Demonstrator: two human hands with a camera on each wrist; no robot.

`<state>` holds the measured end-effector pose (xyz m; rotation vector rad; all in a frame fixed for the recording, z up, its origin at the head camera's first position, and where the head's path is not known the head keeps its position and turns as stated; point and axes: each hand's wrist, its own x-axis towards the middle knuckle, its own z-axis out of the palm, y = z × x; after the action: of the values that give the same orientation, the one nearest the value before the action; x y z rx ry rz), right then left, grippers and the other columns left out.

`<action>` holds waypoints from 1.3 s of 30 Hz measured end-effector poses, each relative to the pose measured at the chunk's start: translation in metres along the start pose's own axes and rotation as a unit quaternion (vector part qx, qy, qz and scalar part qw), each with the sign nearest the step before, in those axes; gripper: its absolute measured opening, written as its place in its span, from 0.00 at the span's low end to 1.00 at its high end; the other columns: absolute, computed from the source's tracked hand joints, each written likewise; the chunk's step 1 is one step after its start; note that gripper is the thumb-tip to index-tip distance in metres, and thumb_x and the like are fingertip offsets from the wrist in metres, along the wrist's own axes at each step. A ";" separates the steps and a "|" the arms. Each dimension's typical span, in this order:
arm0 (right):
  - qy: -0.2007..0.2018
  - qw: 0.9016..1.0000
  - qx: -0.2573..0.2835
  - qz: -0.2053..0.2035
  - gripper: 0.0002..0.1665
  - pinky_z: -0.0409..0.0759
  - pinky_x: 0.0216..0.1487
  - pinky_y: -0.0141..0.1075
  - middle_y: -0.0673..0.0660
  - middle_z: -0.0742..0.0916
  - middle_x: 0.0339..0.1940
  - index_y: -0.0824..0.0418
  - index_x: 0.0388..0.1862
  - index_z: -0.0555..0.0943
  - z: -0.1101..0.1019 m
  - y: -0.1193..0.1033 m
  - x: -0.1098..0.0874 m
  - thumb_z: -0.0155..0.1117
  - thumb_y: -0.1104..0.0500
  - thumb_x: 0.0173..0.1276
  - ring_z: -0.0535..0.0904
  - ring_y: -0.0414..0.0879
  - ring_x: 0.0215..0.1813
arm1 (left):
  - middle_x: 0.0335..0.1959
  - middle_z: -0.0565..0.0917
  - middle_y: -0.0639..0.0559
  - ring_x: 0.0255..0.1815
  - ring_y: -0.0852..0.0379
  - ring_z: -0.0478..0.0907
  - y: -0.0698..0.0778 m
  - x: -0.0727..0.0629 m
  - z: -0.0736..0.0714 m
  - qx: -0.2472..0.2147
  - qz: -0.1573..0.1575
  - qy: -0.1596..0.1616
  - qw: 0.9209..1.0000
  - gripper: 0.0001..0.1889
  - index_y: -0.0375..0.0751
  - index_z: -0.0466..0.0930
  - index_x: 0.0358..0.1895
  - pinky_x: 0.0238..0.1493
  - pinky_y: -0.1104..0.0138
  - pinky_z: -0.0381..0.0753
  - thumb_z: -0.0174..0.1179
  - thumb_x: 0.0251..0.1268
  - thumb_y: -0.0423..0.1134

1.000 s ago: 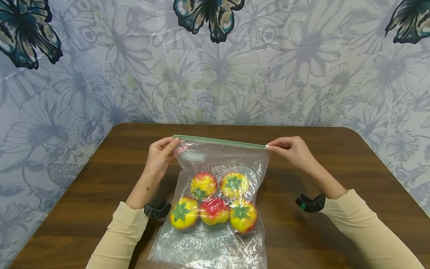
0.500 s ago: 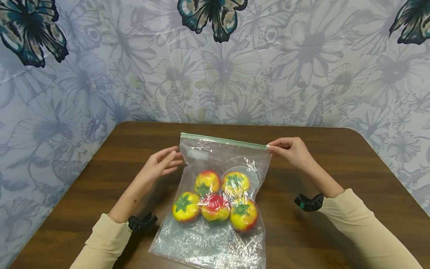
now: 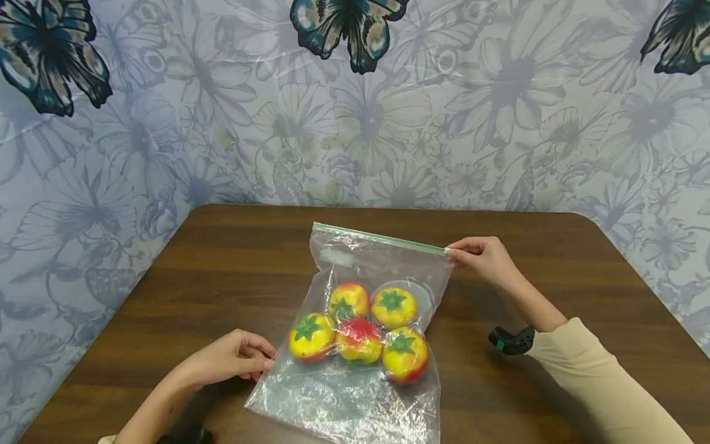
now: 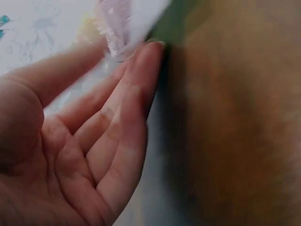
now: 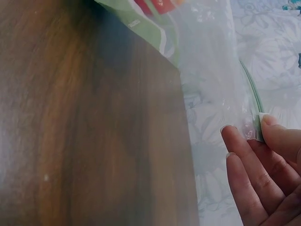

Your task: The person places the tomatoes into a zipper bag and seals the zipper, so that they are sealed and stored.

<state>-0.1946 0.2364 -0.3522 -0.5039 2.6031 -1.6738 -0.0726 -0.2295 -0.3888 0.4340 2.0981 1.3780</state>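
Note:
A clear zip bag (image 3: 344, 394) with a green zip strip (image 3: 377, 237) holds several glossy yellow-and-red fruits (image 3: 359, 341), some showing green star-shaped leaf tops. At its upper right corner, my right hand (image 3: 485, 262) pinches the strip's end between thumb and fingers. In the right wrist view the bag (image 5: 211, 70) hangs from that pinch. My left hand (image 3: 235, 357) is at the bag's lower left edge, fingers bent and thumb tip at the plastic. The left wrist view is blurred; the bag's edge (image 4: 115, 28) lies by the thumb and fingertips, and whether they grip it is unclear.
The bag is over a dark brown wooden table (image 3: 194, 277) with rounded far corners. Behind the table hangs a pale floral backdrop (image 3: 388, 135) with dark butterflies. A black wrist device (image 3: 511, 340) sits by the right cuff.
My left hand has let go of the bag's upper left corner and come down to its lower left edge. That corner has shifted right and dipped slightly. The right hand keeps its pinch.

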 end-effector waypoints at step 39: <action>0.034 0.982 0.063 0.174 0.24 0.82 0.32 0.34 0.55 0.86 0.26 0.83 0.52 0.71 -0.023 0.052 0.008 0.59 0.61 0.69 0.83 0.43 0.27 | 0.35 0.83 0.46 0.33 0.55 0.73 0.019 0.090 -0.050 0.074 0.024 0.198 0.977 0.11 0.26 0.82 0.40 0.34 0.68 0.74 0.60 0.63 0.34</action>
<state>-0.2196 0.2746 -0.3876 0.0157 2.4262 -1.7418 -0.1747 -0.2072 -0.3827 0.2880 2.5398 1.4325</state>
